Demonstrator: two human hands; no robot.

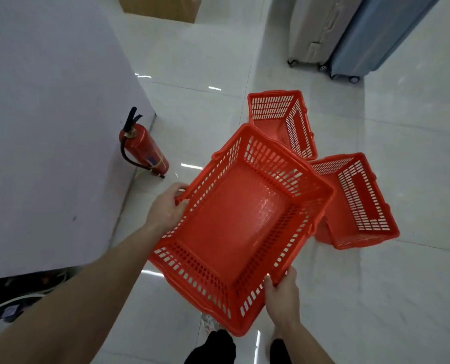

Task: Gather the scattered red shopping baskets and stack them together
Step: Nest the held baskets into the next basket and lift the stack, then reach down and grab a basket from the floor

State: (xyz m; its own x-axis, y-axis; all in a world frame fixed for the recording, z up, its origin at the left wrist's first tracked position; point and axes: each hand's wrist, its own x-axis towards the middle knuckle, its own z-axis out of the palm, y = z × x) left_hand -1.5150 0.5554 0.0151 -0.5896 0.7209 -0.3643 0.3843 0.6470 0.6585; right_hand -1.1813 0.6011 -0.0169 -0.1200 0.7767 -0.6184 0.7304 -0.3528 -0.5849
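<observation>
I hold a red shopping basket (pixel 234 222) in the air over the white floor, its open top facing me. My left hand (pixel 166 206) grips its left rim and my right hand (pixel 283 295) grips the rim near its lower right corner. Two more red baskets stand on the floor beyond it: a far basket (pixel 279 119) and a right basket (pixel 355 200). The held basket overlaps the near edges of both in view.
A red fire extinguisher (pixel 142 151) stands at the base of a large white block (pixel 47 127) on the left. Wheeled suitcases (pixel 350 35) stand at the back right, and a cardboard box (pixel 160 6) lies far ahead. My feet (pixel 213 337) are below the basket.
</observation>
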